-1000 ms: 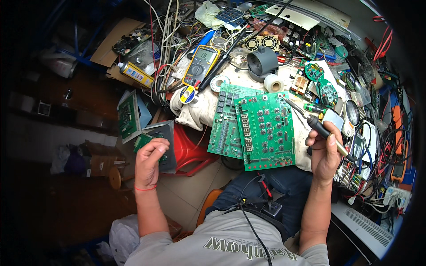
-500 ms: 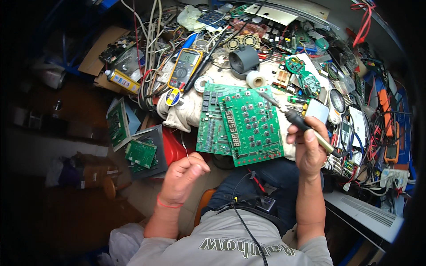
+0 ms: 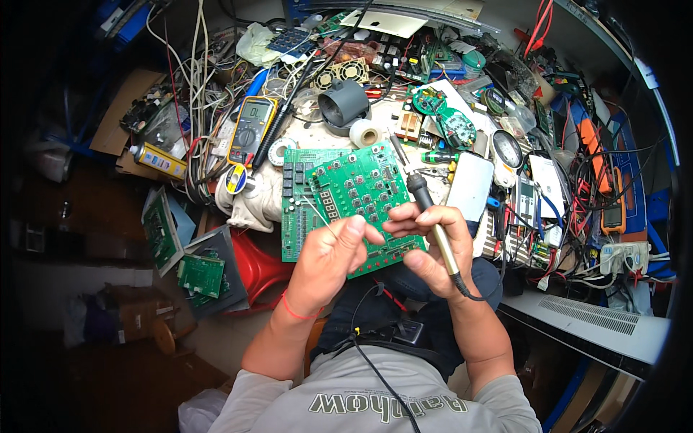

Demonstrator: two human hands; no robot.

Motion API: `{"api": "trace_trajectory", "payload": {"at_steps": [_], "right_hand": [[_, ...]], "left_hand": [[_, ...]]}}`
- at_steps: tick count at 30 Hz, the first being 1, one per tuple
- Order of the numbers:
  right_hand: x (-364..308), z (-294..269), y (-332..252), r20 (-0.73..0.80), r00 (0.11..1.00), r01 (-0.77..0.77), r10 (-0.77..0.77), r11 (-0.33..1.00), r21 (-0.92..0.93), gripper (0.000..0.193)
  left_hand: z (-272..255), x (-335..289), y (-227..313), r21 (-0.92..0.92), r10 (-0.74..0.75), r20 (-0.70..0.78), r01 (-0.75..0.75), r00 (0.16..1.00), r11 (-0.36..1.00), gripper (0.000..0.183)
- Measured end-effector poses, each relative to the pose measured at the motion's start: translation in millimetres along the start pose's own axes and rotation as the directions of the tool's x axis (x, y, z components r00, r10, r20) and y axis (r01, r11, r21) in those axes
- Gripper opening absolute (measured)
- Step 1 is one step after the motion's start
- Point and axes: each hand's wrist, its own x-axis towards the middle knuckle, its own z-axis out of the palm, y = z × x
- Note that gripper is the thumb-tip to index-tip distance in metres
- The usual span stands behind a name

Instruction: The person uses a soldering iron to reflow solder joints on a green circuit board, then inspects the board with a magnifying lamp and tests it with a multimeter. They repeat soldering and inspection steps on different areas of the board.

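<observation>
Two green circuit boards overlap in front of me. The upper board (image 3: 386,177) carries push buttons, digit displays and a row of red parts; the lower board (image 3: 291,234) shows at its left. Over the upper board's near left part, my left hand (image 3: 328,261) pinches a thin silvery solder wire (image 3: 315,212) that points up and left. Close to it on the right, my right hand (image 3: 442,252) holds a soldering iron (image 3: 437,234), its handle lying across the fingers. The iron's metal tip points away from me, past the board's far right corner. My hands hide part of the upper board.
A yellow multimeter (image 3: 252,131), a solder spool (image 3: 236,179) and a grey cylinder (image 3: 343,105) stand beyond the boards. A silver flat box (image 3: 471,186) lies to the right, among tangled cables and tools. Left and below are a red stool (image 3: 260,270) and more circuit boards (image 3: 201,275).
My left hand has moved up and right over the upper board with the wire. My right hand has come in beside it, the iron now pointing more steeply away. The view has shifted.
</observation>
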Motion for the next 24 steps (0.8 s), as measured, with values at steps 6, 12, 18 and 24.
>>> {"api": "trace_trajectory", "payload": {"at_steps": [6, 12, 18, 24], "right_hand": [[-3, -5, 5, 0.052, 0.998, 0.043, -0.034, 0.982, -0.183, 0.046], [6, -15, -4, 0.062, 0.98, 0.197, -0.188, 0.918, -0.345, 0.021], [17, -49, -37, 0.114, 0.962, 0.266, -0.248, 0.76, -0.594, 0.026], [19, -74, -58, 0.133, 0.95, 0.291, -0.282, 0.646, -0.706, 0.024]], "left_hand": [[2, 7, -9, -0.373, 0.025, -0.058, -0.045, 0.998, 0.927, 0.046], [-22, -3, -14, -0.3, 0.077, -0.212, -0.14, 0.974, 0.944, 0.055], [-81, -26, -19, -0.227, 0.092, -0.504, -0.235, 0.859, 0.945, 0.058], [-127, -60, -36, -0.169, -0.001, -0.63, -0.136, 0.776, 0.976, 0.057]]}}
